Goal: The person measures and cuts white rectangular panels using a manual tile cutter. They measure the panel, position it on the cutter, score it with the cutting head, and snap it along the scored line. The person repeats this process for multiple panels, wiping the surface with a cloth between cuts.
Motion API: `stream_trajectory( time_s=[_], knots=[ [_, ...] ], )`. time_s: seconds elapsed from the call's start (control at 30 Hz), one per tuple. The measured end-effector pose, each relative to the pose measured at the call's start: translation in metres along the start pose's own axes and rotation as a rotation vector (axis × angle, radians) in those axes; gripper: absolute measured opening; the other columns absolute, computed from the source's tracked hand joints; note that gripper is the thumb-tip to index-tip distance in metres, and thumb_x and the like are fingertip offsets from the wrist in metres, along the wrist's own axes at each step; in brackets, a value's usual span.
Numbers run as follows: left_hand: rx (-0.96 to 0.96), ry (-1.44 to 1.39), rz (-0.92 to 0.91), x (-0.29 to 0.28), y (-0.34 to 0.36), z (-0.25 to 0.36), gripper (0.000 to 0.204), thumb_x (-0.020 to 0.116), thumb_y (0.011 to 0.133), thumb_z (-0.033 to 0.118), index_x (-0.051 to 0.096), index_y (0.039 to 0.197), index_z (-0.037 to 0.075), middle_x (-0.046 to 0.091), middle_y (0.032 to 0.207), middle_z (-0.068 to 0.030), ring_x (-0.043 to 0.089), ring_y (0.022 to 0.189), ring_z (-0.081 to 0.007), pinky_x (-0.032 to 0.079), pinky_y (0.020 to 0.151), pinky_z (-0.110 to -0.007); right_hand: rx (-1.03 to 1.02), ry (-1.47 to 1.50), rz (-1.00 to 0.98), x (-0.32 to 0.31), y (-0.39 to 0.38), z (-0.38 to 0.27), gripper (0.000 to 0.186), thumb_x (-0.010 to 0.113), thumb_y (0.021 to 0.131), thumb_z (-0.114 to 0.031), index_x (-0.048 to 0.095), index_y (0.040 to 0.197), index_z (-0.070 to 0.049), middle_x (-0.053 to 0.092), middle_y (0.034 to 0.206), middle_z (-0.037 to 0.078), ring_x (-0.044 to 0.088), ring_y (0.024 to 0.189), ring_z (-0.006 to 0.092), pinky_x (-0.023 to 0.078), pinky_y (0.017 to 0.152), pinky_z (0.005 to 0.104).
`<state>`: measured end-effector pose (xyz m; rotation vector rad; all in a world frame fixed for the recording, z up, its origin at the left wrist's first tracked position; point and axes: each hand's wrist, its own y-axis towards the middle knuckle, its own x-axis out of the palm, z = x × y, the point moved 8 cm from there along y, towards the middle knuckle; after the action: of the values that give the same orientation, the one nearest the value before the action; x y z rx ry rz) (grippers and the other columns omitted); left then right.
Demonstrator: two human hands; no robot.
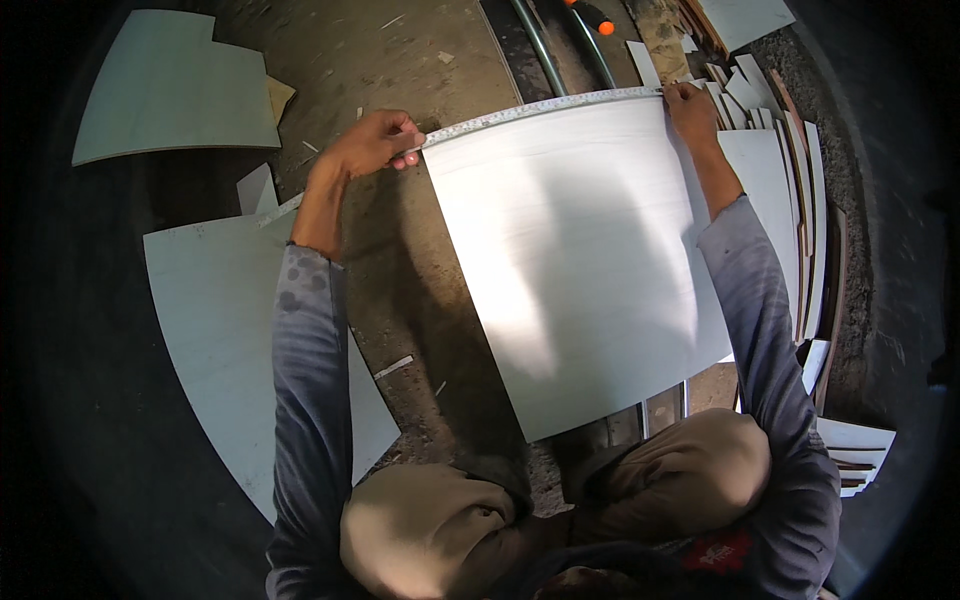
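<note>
A large pale tile (590,270) lies in front of my knees, shiny where light falls on it. Along its far edge runs a white measuring tape (545,115) with fine markings. My left hand (375,145) pinches the tape just past the tile's far left corner. At the far right corner, my right hand (692,108) has its fingers closed on the tape's other stretch. Both arms reach forward in grey sleeves. Under the tile pass two metal rails (540,48), showing beyond its far edge and again near my knees.
A black handle with an orange tip (606,28) is at the far end of the rails. Two pale tile pieces (180,90) (230,330) lie on the left. Stacked tile offcuts (765,170) crowd the right side. Small chips (393,367) litter the dusty floor (340,60).
</note>
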<state>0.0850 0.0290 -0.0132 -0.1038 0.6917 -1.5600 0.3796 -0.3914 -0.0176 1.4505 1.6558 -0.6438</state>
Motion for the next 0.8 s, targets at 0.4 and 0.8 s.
stream_trajectory(
  time_s=[0.4, 0.8],
  knots=[
    [-0.031, -0.014, 0.024, 0.002, -0.006, -0.025, 0.021, 0.064, 0.105, 0.027, 0.07, 0.102, 0.008, 0.066, 0.084, 0.0047, 0.057, 0.074, -0.0048, 0.046, 0.067, -0.023, -0.177, -0.109, 0.132, -0.008, -0.01, -0.021, 0.033, 0.065, 0.097, -0.032, 0.073, 0.099, 0.0, 0.074, 0.092, 0.023, 0.073, 0.089, 0.0422, 0.056, 0.08, 0.0496],
    [-0.033, 0.04, -0.034, 0.0, -0.011, -0.012, 0.017, 0.061, 0.105, 0.02, 0.068, 0.108, 0.005, 0.065, 0.078, 0.0011, 0.053, 0.061, -0.0058, 0.042, 0.054, -0.023, -0.134, -0.07, 0.031, 0.004, -0.01, -0.013, 0.033, 0.064, 0.098, -0.035, 0.072, 0.102, -0.003, 0.073, 0.098, 0.021, 0.071, 0.091, 0.0408, 0.055, 0.081, 0.0496]
  ],
)
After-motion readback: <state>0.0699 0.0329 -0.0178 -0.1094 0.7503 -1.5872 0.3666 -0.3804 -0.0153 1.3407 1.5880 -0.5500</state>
